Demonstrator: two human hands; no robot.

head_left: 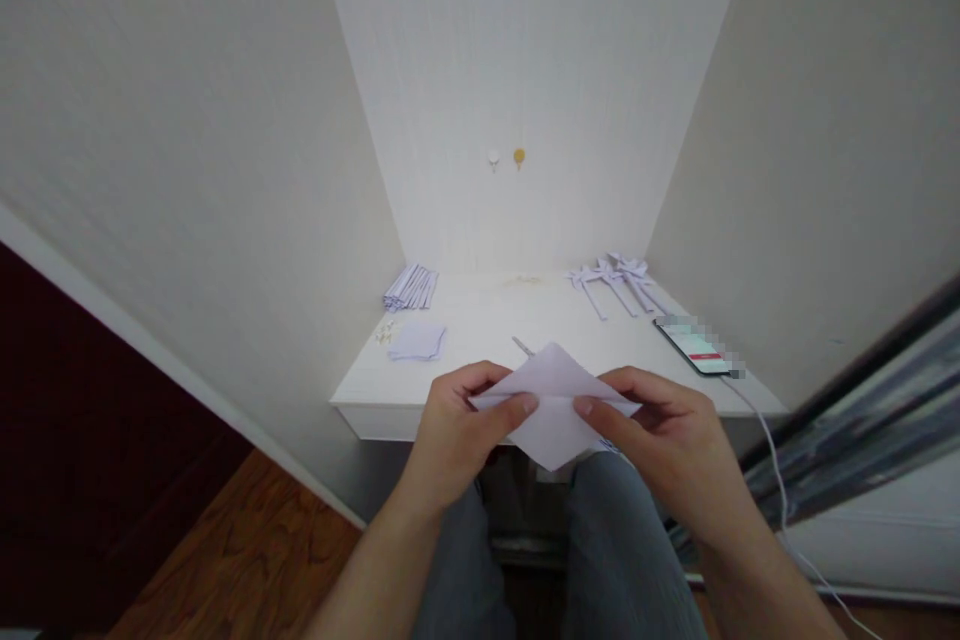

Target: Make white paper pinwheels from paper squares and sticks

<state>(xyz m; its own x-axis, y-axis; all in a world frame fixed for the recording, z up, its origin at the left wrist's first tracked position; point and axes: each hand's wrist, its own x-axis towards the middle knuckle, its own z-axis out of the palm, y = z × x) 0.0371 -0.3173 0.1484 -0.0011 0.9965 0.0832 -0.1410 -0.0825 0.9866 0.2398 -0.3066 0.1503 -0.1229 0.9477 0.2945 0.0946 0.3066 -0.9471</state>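
A pale lilac sheet of paper, folded into a diamond with a crease across its middle, hangs in the air just in front of the white desk. My left hand pinches its left corner, thumb on top along the crease. My right hand pinches its right corner the same way. Both hands are closed on the paper above my knees.
On the desk lie a fanned stack of folded paper strips, a small pile of square sheets, several small bits, finished paper bows with long tails, a thin stick, and a phone on a white cable. Walls close in on three sides.
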